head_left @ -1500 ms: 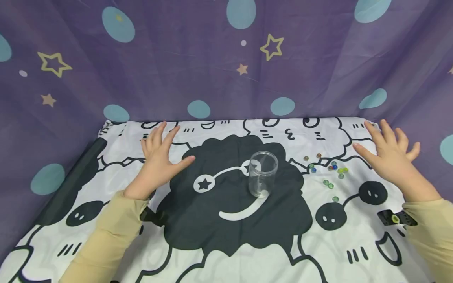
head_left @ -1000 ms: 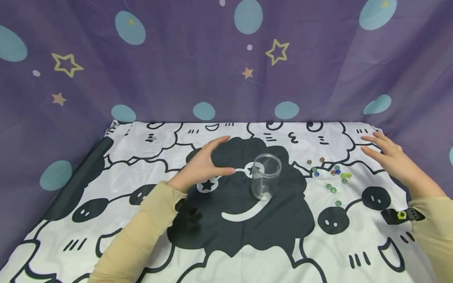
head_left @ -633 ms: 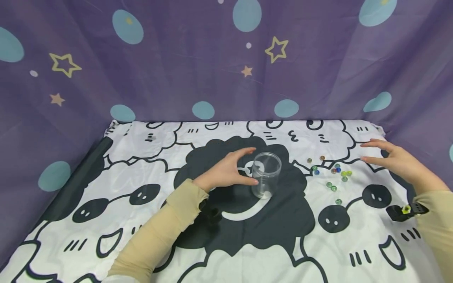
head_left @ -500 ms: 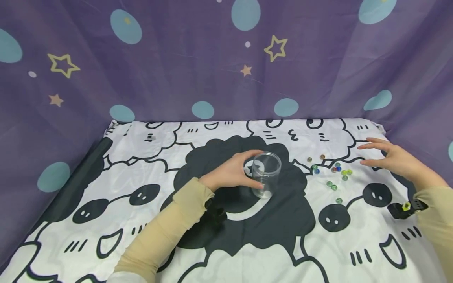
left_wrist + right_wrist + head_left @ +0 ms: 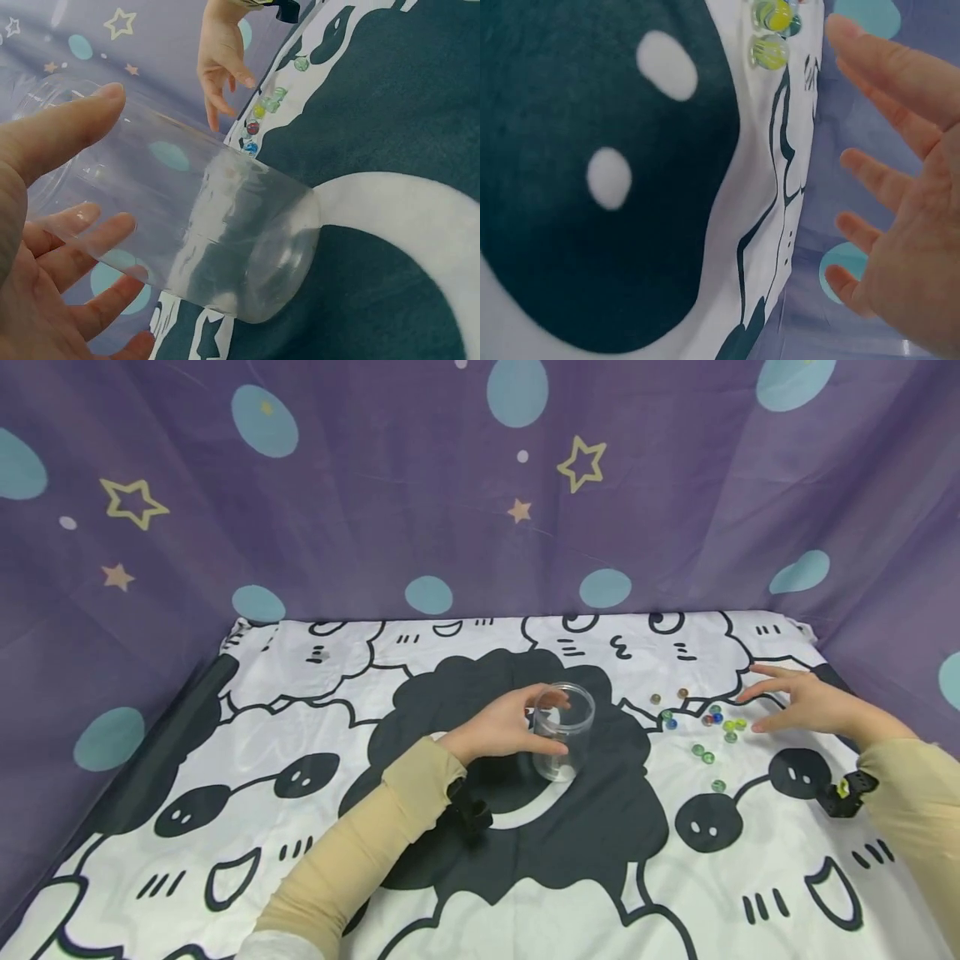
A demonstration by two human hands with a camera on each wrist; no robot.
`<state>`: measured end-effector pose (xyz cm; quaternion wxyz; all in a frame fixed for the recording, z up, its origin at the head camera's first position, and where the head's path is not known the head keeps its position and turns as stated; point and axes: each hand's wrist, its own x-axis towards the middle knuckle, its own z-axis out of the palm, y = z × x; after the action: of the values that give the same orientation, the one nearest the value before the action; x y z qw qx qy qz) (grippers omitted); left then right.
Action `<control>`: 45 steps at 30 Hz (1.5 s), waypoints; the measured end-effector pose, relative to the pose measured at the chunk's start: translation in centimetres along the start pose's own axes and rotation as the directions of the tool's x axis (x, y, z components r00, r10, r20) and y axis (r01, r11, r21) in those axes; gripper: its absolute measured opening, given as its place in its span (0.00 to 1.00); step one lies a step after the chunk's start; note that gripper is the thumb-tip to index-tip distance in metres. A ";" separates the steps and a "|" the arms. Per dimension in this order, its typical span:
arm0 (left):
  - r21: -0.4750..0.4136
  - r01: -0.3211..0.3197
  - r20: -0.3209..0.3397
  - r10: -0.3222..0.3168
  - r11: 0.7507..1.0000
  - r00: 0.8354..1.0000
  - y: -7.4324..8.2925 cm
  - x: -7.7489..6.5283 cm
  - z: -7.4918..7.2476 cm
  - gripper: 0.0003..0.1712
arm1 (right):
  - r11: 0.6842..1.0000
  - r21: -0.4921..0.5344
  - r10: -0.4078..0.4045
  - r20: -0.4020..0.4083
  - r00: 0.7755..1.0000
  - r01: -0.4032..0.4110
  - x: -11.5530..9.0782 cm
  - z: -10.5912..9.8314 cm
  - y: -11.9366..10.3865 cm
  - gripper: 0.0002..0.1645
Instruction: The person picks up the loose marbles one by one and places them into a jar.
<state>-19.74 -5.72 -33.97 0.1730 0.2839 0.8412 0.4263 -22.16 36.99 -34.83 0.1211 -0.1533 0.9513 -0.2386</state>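
A clear, see-through jar [image 5: 573, 743] stands upright on the black cloud print of the cloth. My left hand [image 5: 506, 725] grips it from the left, thumb across the near side and fingers round the back. The left wrist view shows the jar [image 5: 240, 232] between thumb and fingers, with nothing visible inside. My right hand [image 5: 813, 706] hovers just right of several small glass marbles [image 5: 708, 758], its fingers spread and holding nothing. In the right wrist view yellow-green marbles [image 5: 770, 52] lie beyond the fingertips.
The white cloth [image 5: 600, 910] with black cartoon prints covers the table. Behind it hangs a purple curtain [image 5: 375, 485] with stars and blue ovals. The marbles lie scattered between the jar and my right hand, a brown one [image 5: 683, 693] farthest back.
My left hand has swung right from the cloth's left side and taken hold of the jar. My right hand has lowered and moved left toward the marbles. Jar and marbles stay put.
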 end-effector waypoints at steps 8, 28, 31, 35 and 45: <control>-0.023 -0.013 0.008 0.013 1.000 1.000 -0.1 0.0 0.3 0.39 | 1.000 -0.013 0.024 0.054 0.998 -0.023 0.6 0.6 0.4 0.27; -0.095 -0.043 0.009 0.044 0.995 0.999 -0.7 0.1 0.5 0.37 | 0.996 -0.087 0.021 0.039 0.999 -0.018 0.6 1.6 0.7 0.19; -0.096 -0.045 0.007 0.046 0.994 0.999 -0.8 0.1 0.5 0.37 | 0.996 -0.088 0.028 0.034 0.999 -0.025 0.6 1.7 0.7 0.17; -0.096 -0.040 0.008 0.041 0.995 0.999 -0.8 0.0 0.6 0.37 | 0.996 -0.077 0.040 0.036 0.999 -0.037 0.6 1.8 0.7 0.16; -0.105 -0.038 0.008 0.039 0.994 0.999 -0.8 0.1 0.5 0.37 | 0.995 -0.089 0.039 0.031 0.999 -0.036 0.8 1.9 0.7 0.14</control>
<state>-19.81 -5.76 -34.94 0.1835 0.2927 0.8113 0.4717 -22.47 36.50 -36.88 0.1343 -0.1447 0.9615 -0.1912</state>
